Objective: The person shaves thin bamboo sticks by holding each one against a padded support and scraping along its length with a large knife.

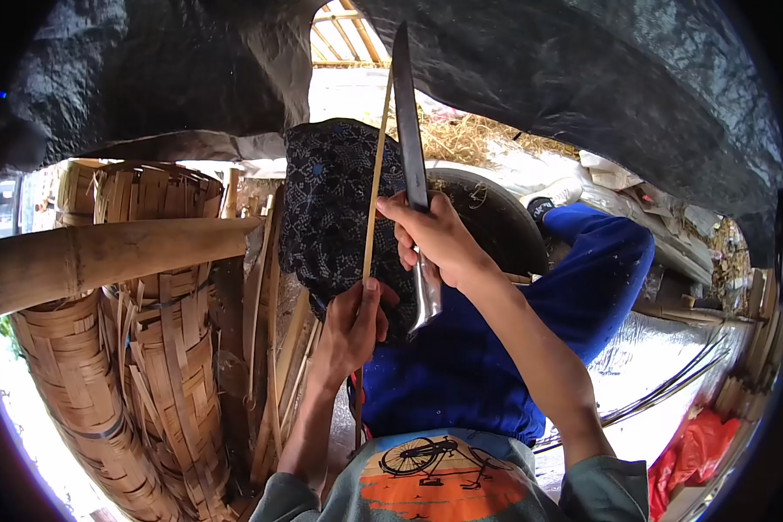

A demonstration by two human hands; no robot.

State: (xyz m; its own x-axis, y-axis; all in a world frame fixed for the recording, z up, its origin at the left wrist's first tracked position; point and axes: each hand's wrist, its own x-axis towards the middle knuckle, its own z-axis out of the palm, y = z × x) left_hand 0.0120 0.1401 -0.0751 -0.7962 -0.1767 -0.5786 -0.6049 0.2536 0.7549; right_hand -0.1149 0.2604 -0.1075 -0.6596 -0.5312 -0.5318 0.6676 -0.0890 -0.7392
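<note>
A long knife (411, 130) points away from me, its dark blade upright in the view and its shiny metal handle end showing below my fist. My right hand (431, 235) is wrapped round it near where blade and handle meet. Just left of the blade runs a thin bamboo strip (379, 174), pinched near its middle by my left hand (357, 322). The strip's lower end passes down past my left wrist. Beneath both hands a dark patterned cloth (335, 200) lies over my leg.
Tall woven bamboo rolls (70, 365) stand at the left, with a thick bamboo pole (104, 257) across them. Black plastic sheeting (574, 78) hangs overhead. A dark round tub or tyre (487, 209) sits beyond my knee. A red plastic bag (692, 452) lies at lower right.
</note>
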